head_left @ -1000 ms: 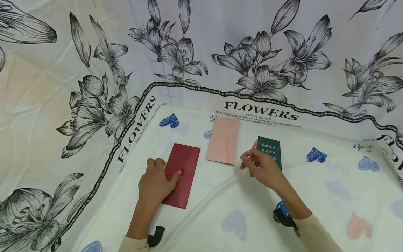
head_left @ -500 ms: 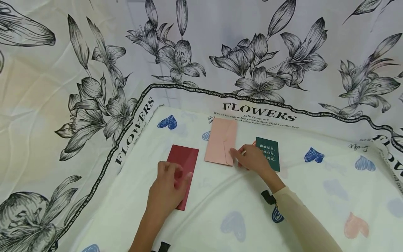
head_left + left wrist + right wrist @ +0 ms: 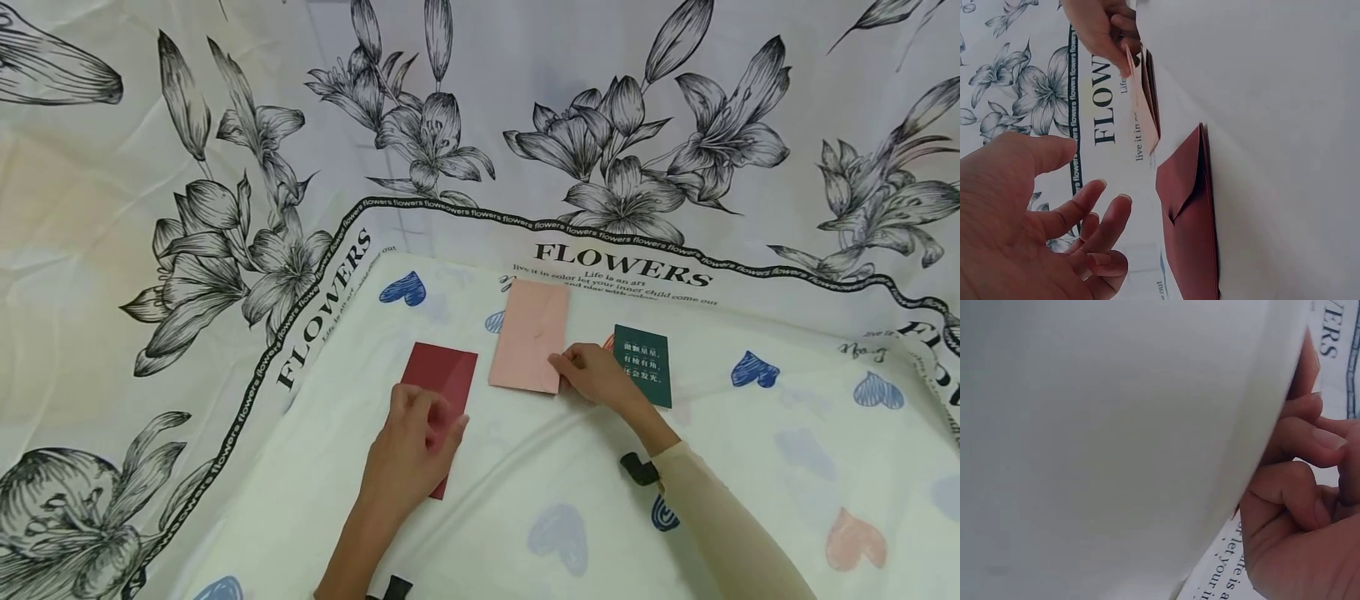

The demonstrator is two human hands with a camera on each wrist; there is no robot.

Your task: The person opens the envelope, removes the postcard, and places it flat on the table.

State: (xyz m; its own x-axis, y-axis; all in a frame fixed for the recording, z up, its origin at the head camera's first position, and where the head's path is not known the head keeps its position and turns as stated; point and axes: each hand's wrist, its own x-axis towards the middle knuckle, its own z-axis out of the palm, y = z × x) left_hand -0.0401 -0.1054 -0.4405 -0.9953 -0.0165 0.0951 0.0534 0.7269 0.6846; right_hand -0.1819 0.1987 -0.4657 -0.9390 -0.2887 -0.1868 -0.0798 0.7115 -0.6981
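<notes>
A dark red envelope (image 3: 442,367) lies on the white heart-print cloth; in the left wrist view its pointed flap shows. Over it in the head view is my left hand (image 3: 408,450), fingers loosely bent, holding nothing. My right hand (image 3: 603,379) pinches the lower right edge of a pink envelope (image 3: 528,333). The left wrist view shows the pink flap (image 3: 1136,87) raised from the envelope, at the right fingertips. Partly behind the right hand is a dark green card (image 3: 651,354) with white characters. In the right wrist view the curled fingers (image 3: 1288,487) hide most of the envelope.
The cloth has blue and pink hearts (image 3: 855,540) and a black border strip (image 3: 480,215) with FLOWERS lettering. Behind it the same fabric rises with black flower drawings (image 3: 622,158). A black strap piece (image 3: 639,468) is at the right wrist.
My left hand has come off the red envelope and shifted right. The right hand has moved left from beside the green card and taken hold of the pink envelope's edge.
</notes>
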